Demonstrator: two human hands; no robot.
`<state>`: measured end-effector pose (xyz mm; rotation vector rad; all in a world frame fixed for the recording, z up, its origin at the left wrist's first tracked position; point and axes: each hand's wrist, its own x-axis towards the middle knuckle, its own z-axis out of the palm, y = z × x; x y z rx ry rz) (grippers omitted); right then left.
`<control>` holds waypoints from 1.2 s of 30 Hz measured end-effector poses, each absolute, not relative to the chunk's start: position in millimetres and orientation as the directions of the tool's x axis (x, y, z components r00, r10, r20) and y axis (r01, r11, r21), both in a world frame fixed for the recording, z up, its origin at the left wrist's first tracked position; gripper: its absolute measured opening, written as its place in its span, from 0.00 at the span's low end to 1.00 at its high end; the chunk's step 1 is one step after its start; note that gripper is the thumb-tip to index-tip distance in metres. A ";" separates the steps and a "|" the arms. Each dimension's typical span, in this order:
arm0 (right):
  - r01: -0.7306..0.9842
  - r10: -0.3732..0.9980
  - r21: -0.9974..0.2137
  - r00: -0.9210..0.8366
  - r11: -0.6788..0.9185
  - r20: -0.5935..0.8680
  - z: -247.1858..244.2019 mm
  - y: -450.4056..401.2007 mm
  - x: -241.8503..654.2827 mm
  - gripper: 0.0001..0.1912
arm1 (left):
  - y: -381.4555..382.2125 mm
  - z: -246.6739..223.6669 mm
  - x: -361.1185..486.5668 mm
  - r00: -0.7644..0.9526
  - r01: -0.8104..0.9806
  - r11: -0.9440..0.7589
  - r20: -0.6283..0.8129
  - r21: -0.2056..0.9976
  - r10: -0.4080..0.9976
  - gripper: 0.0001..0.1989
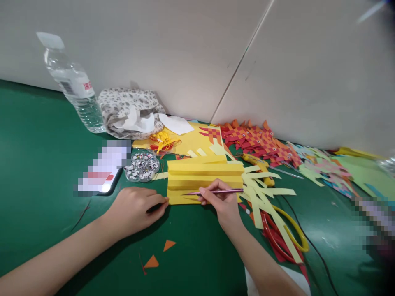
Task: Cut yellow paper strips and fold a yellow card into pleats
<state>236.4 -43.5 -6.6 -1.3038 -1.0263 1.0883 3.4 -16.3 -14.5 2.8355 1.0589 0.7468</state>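
Note:
A sheet of yellow paper with accordion-like creases lies on the green table before me. My right hand grips a dark purple pencil, its point over the lower part of the sheet at left. At the paper's lower left corner, the thumb and fingertips of my left hand are pinched together on the edge. Pale yellow paper strips fan out just right of the sheet. Close by on the left is a clear bag of googly eyes.
Behind stand a water bottle and a patterned tissue pouch by the wall. A phone lies left. To the right are woven orange-red paper fish, a yellow glue gun, and red-and-yellow-handled scissors. Orange scraps lie in front.

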 end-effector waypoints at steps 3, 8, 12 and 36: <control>-0.028 0.983 -0.999 0.182 -0.026 -0.031 -6.3 -43.5 234.8 0.15 | -16.2 -15.2 5.3 0.629 0.635 -0.729 0.378 0.254 0.679 0.10; -0.025 0.984 -0.999 0.175 -0.023 -0.027 -5.6 -44.2 234.2 0.15 | -16.5 -8.8 10.8 0.509 0.716 -0.545 0.208 0.436 0.835 0.05; -0.026 0.987 -0.999 0.157 -0.027 -0.030 -3.9 -44.9 233.3 0.16 | -13.2 -3.5 14.6 0.412 0.760 -0.373 0.050 0.533 0.910 0.11; 0.083 0.992 -0.993 0.107 -0.082 -0.073 4.4 -46.5 228.2 0.14 | -0.6 -14.1 13.2 0.505 0.603 -0.362 0.011 0.711 0.863 0.08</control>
